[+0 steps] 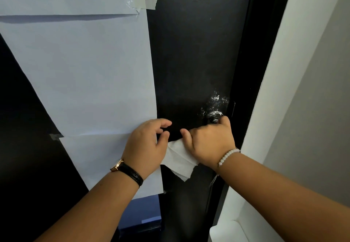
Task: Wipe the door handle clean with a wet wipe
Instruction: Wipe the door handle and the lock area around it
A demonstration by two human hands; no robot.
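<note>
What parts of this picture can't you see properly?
- Door handle: head view, mostly covered by the right hand; only a shiny bit shows above the fingers.
- Wet wipe: its upper part disappears under the right hand, so whether it touches the handle is unclear.
- Watch face: turned sideways on the left hand's wrist, unreadable.
- White marks on the door: too small to identify.
- Taped paper: cut off by the top and left edges.

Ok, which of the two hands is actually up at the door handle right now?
The right hand, the one with the bead bracelet, grips the wet wipe with fingers at the door handle. The watch-wearing left hand sits apart.
</note>
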